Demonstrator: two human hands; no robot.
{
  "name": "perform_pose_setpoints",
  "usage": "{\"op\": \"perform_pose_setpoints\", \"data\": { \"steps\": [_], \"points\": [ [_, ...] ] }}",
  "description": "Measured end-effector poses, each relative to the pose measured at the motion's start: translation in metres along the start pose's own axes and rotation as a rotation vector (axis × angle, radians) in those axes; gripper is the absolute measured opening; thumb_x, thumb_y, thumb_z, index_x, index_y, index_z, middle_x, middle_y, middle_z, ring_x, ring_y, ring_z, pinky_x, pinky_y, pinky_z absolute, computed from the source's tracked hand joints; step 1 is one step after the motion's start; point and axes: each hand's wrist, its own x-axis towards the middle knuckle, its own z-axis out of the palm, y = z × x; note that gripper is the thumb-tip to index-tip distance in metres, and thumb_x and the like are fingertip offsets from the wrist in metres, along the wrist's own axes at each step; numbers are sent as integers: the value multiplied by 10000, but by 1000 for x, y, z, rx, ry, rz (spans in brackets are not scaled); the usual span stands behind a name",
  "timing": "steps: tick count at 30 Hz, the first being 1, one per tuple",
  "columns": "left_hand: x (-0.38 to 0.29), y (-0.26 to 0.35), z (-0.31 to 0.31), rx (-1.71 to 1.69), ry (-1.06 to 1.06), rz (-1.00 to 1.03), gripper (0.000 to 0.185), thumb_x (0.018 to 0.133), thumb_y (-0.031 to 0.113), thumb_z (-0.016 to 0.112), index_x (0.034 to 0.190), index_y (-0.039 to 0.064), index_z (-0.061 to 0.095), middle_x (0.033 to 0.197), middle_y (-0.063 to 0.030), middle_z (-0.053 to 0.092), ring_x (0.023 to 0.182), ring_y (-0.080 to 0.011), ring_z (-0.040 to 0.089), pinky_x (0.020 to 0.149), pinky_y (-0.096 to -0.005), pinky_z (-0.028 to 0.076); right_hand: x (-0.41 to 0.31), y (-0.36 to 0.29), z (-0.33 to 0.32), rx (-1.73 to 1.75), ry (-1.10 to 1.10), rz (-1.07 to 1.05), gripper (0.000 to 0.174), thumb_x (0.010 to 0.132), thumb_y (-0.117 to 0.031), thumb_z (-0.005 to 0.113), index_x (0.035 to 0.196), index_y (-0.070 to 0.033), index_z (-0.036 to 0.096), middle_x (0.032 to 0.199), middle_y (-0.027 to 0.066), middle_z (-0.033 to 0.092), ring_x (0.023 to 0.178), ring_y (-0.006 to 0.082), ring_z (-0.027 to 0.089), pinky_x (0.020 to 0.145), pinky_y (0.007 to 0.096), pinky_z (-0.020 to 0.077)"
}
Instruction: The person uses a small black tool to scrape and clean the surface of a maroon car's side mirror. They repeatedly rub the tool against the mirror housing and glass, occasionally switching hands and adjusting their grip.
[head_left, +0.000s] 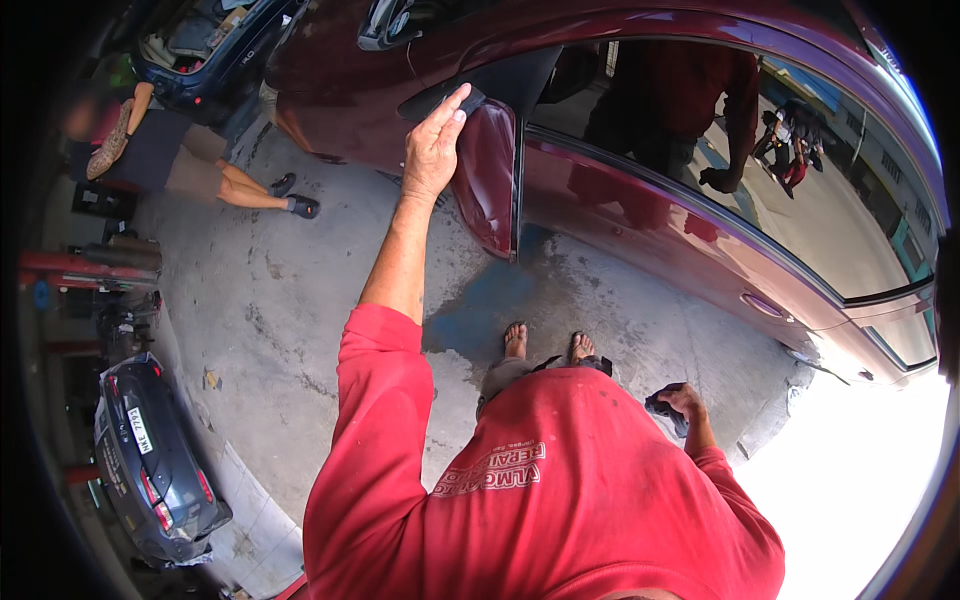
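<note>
My left hand (433, 150) reaches up to the wing mirror of a maroon car, with its fingers straight and close together. Its palm is hidden, and the fingertips lie against black material at the inner end of the glossy maroon mirror housing (489, 176). Whether the hand grips the mirror or only rests on it is unclear. Down at my right side, my right hand (682, 401) holds a crumpled dark cloth (664, 405), away from the car. The dark front side window (645, 112) reflects a red-shirted figure.
Beneath the mirror, the concrete floor (322, 300) has a dark, bluish stain (480, 300). My sandalled feet (547, 341) stand near the car. Another person (172, 150) is at the left, by a dark blue vehicle (210, 45). A dark car (154, 457) stands further left.
</note>
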Motion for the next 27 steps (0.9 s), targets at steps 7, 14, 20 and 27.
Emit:
{"op": "perform_pose_setpoints", "data": {
  "steps": [7,14,20,27],
  "points": [
    [-62,3,-8,-114,3,266,382,1101,80,586,1474,42,664,1471,-174,688,1442,-341,597,1184,-422,508,-8,-31,58,33,107,168,260,838,-197,791,1049,-53,841,1048,99,836,897,199,766,851,371,603],
    [25,-62,-16,-181,70,70,364,1136,188,564,1473,88,661,1329,-178,760,1194,-313,762,964,-363,610,-22,-62,99,12,93,168,282,831,-234,804,1043,-55,848,989,66,820,882,185,744,823,374,581],
    [-21,-59,-26,-249,53,311,396,1097,64,591,1489,40,642,1473,-184,682,1421,-330,615,1167,-410,533,-23,-130,108,71,203,188,236,839,-174,789,1033,-47,834,971,64,822,857,191,758,798,369,596],
    [64,-127,-16,-314,-74,88,400,1125,171,594,1507,61,634,1451,-169,709,1367,-301,670,1111,-355,537,-44,-153,133,80,184,234,301,841,-231,797,1063,-28,825,997,75,813,873,209,745,816,383,587]
  ]
}}
